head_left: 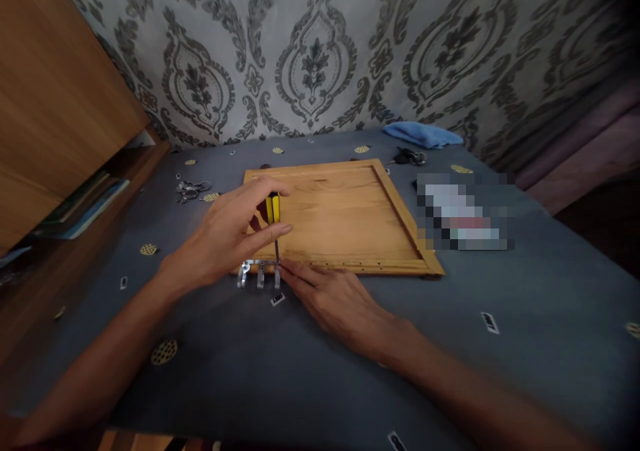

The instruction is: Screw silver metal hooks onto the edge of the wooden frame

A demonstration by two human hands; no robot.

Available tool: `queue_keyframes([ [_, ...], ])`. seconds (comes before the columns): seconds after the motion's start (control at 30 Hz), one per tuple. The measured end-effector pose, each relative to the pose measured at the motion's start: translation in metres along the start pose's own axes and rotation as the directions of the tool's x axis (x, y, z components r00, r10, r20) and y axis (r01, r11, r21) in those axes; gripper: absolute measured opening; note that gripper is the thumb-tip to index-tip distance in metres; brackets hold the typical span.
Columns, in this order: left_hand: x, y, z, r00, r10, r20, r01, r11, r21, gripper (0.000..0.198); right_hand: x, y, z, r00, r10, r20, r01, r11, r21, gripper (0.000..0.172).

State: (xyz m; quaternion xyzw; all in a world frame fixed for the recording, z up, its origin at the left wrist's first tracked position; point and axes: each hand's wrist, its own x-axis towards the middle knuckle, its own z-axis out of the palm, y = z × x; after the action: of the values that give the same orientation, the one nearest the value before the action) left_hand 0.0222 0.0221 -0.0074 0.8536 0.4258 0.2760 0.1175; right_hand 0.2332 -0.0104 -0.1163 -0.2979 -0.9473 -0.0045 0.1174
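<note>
One screwdriver (273,208) stood upright, pinched in left hand (227,226), tip at hook strip (261,276), 3-o'clock end. Right hand (339,298) nearer, fingertips there, grip unclear. Strip ran 9-to-3, wooden panel's (340,208) 7-o'clock edge.

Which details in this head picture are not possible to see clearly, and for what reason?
All in the head view:
Any screw at the tip of the screwdriver: too small, crowded by the right hand.
Some fingers of the left hand: partly hidden behind its thumb and the screwdriver.
Pixelated object: mosaic masks its details.
Flat items at left: dim, partly covered by the wooden panel.
</note>
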Motion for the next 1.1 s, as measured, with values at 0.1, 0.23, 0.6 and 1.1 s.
queue_keyframes([
  [0.1,-0.0002,-0.0027,0.0032,0.999,0.035,-0.040,-0.034,0.999,0.018,0.030,0.0000,-0.0001,0.0010,1.000,-0.006,-0.010,0.006,1.000,0.009,0.060],
  [0.23,-0.0009,-0.0036,0.0013,0.994,0.033,-0.105,-0.036,0.999,-0.034,0.027,0.0001,0.0005,0.0024,1.000,-0.003,-0.015,0.003,1.000,-0.003,0.059],
  [0.6,-0.0011,-0.0011,-0.0043,0.993,0.063,-0.100,-0.060,0.998,0.023,0.026,-0.0017,0.0017,0.0054,0.998,-0.016,-0.058,0.016,1.000,-0.003,0.055],
  [1.1,0.0000,0.0012,-0.0027,0.999,0.035,-0.025,-0.033,0.997,0.075,0.026,-0.0017,0.0013,0.0046,0.999,-0.013,-0.041,0.013,1.000,0.001,0.057],
])
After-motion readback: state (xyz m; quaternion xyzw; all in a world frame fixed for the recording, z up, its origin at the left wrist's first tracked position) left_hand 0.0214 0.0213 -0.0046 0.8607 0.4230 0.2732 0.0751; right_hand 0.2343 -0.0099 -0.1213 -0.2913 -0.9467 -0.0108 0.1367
